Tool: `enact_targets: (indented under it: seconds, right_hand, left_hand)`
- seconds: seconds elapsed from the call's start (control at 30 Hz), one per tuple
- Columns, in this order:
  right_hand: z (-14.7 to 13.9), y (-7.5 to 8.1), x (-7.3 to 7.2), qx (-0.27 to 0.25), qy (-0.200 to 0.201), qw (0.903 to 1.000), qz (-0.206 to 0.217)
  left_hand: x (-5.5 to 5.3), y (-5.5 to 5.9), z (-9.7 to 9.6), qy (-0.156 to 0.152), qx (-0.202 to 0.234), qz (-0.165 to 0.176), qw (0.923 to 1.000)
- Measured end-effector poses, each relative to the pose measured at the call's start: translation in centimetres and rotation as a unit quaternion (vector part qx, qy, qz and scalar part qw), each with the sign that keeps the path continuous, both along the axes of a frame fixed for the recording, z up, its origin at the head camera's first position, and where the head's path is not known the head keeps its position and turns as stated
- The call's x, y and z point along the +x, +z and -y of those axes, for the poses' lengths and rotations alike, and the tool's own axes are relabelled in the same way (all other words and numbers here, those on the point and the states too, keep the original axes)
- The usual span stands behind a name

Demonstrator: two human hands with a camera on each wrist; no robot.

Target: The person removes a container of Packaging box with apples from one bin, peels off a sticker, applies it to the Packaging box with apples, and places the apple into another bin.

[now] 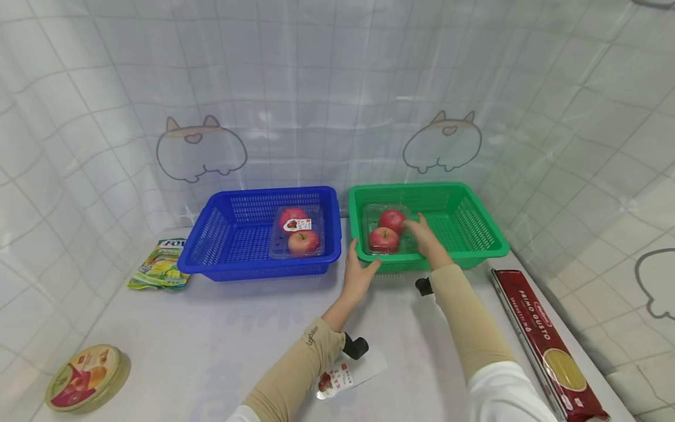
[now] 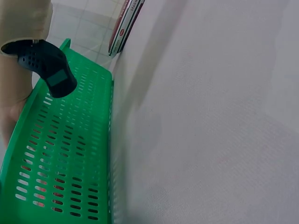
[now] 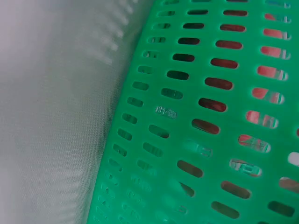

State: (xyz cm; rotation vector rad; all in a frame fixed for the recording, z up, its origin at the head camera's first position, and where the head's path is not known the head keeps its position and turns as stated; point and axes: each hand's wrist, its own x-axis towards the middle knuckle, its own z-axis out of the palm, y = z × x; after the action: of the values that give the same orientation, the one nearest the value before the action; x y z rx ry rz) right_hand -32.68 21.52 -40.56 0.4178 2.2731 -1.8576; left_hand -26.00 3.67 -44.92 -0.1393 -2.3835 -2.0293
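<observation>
A clear plastic box [image 1: 371,219] with two red apples [image 1: 384,240] sits in the left part of a green basket [image 1: 411,187]. My right hand [image 1: 425,239] reaches over the basket's front rim, its fingers at the box's right edge and its thumb raised. At the basket's front left corner, my left hand [image 1: 358,275] has its fingers extended and thumb spread, near or touching the rim. The basket's slotted wall fills much of the left wrist view and the right wrist view, with red showing through the slots. Neither wrist view shows its own hand's fingers.
Left of the green basket stands a blue basket [image 1: 211,234] holding another apple box [image 1: 276,246]. A green-yellow packet [image 1: 162,266], a round tub [image 1: 87,378] and a red spaghetti pack [image 1: 545,346] lie around. An apple-printed label [image 1: 337,380] is near my left forearm.
</observation>
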Motion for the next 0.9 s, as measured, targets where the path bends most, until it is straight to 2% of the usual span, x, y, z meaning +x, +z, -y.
enact_targets:
  seconds: [0.1, 0.23, 0.4, 0.63, 0.7, 0.73, 0.8, 0.83, 0.9]
  right_hand:
    - [0.0, 0.1, 0.0, 0.003, 0.017, 0.9990, 0.041]
    - [-0.1, 0.1, -0.3, 0.017, 0.029, 0.9973, 0.065]
    - [-0.3, -0.2, -0.8, 0.014, 0.027, 0.9970, 0.071]
    - [0.0, 1.5, -0.2, -0.009, 0.034, 0.9970, 0.070]
    - [0.0, 1.4, -0.3, -0.007, 0.029, 0.9970, 0.071]
    - [-0.1, 1.3, -0.4, -0.005, 0.025, 0.9970, 0.073]
    - [-0.7, -0.2, -1.6, -0.007, 0.013, 0.9970, 0.077]
    - [-1.2, -1.4, -2.4, -0.014, 0.006, 0.9970, 0.076]
    - [-3.2, -4.7, -4.8, -0.035, -0.007, 0.9972, 0.066]
  left_hand:
    - [0.1, -0.1, -0.1, 0.001, 0.004, 0.005, 1.0000]
    - [0.1, -0.1, 0.0, 0.001, 0.007, 0.006, 1.0000]
    - [0.0, -0.2, 0.1, -0.002, 0.011, 0.007, 0.9999]
    - [-0.1, 0.3, 0.1, -0.002, 0.012, 0.002, 0.9999]
    - [0.0, 0.3, 0.1, -0.002, 0.014, 0.001, 0.9999]
    - [0.0, 0.3, 0.1, -0.001, 0.015, 0.001, 0.9999]
    - [0.1, 0.2, 0.1, 0.000, 0.018, 0.002, 0.9998]
    - [0.1, 0.1, 0.0, 0.001, 0.018, 0.001, 0.9998]
    - [0.2, -0.2, -0.1, 0.001, 0.020, 0.003, 0.9998]
